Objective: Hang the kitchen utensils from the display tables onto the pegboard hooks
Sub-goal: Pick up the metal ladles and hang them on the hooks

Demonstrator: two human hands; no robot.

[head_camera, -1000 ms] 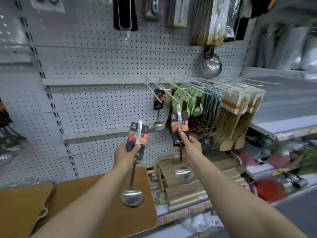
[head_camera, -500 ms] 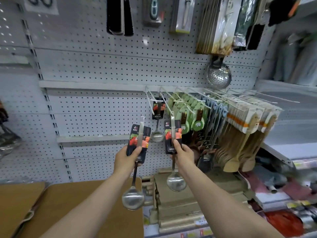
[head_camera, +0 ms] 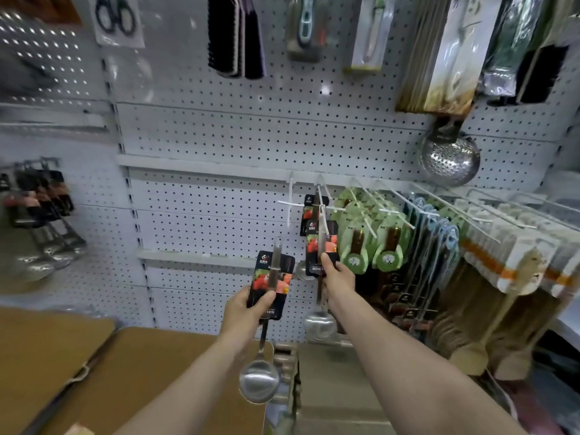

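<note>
My left hand (head_camera: 248,312) grips a steel ladle (head_camera: 259,386) by its black label card, bowl hanging down, in front of the white pegboard (head_camera: 219,146). My right hand (head_camera: 337,274) holds a second steel ladle (head_camera: 320,324) by its card, its handle top raised to a white peg hook (head_camera: 320,196). Another carded ladle (head_camera: 309,211) hangs on that hook behind it. To the left stands a bare white hook (head_camera: 290,199).
Green-carded utensils (head_camera: 373,243), blue-handled tools and wooden spatulas (head_camera: 502,296) crowd the hooks to the right. A perforated skimmer (head_camera: 450,158) hangs above them. Brown wooden boards (head_camera: 141,372) lie below on the left, cardboard boxes (head_camera: 339,381) below centre. More ladles (head_camera: 40,233) hang far left.
The view has come closer to the pegboard. My right hand has lifted its ladle up and left to the hook. My left hand keeps its ladle steady.
</note>
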